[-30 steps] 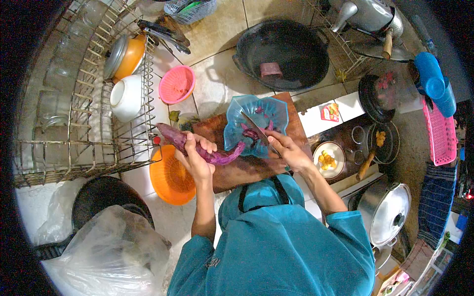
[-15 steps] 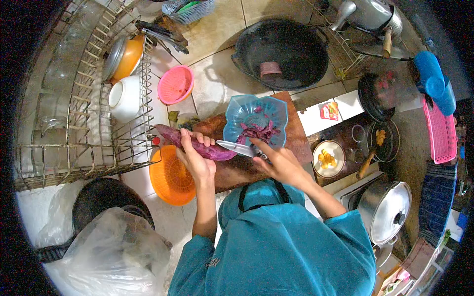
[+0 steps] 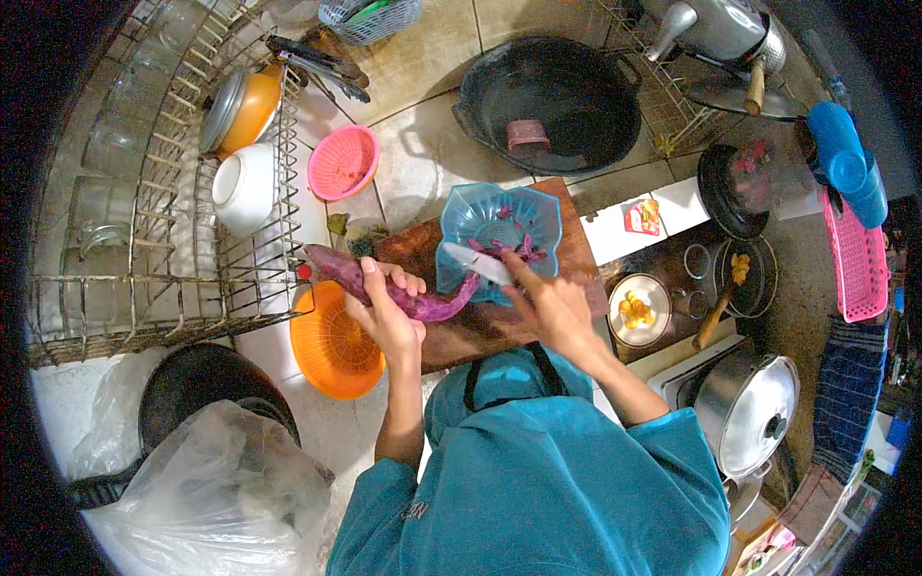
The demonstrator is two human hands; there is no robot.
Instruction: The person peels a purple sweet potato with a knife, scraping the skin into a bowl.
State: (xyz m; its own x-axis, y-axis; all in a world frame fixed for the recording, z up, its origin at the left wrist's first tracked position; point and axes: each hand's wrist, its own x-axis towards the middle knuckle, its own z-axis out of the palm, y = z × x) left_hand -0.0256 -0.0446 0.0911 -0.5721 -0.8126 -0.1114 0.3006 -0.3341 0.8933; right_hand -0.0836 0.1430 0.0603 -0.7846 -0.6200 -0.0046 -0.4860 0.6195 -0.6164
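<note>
My left hand (image 3: 392, 312) is wrapped round a long purple sweet potato (image 3: 338, 272), which lies aslant with its dark-skinned end to the left. Its right end looks brighter, and a purple strip curves up from there towards the bowl. In my right hand (image 3: 557, 312) is a knife (image 3: 475, 261), its pale blade pointing left over the near side of the blue bowl (image 3: 459, 216). My fingers cover its handle. Purple peelings (image 3: 519, 240) lie inside that scalloped bowl, which stands on a wooden cutting board (image 3: 432, 350).
An orange basket (image 3: 336, 360) is beside my left forearm, and a pink basket (image 3: 331, 171) sits farther back. A wire dish rack (image 3: 173, 288) fills the left. At the back is a black wok (image 3: 576, 96); a plate of yellow pieces (image 3: 637, 309) and a lidded pot (image 3: 759, 413) are right.
My right hand has moved the knife up and away from the sweet potato, over the bowl. A purple strip now shows at the sweet potato's right end. My left hand has barely shifted.
</note>
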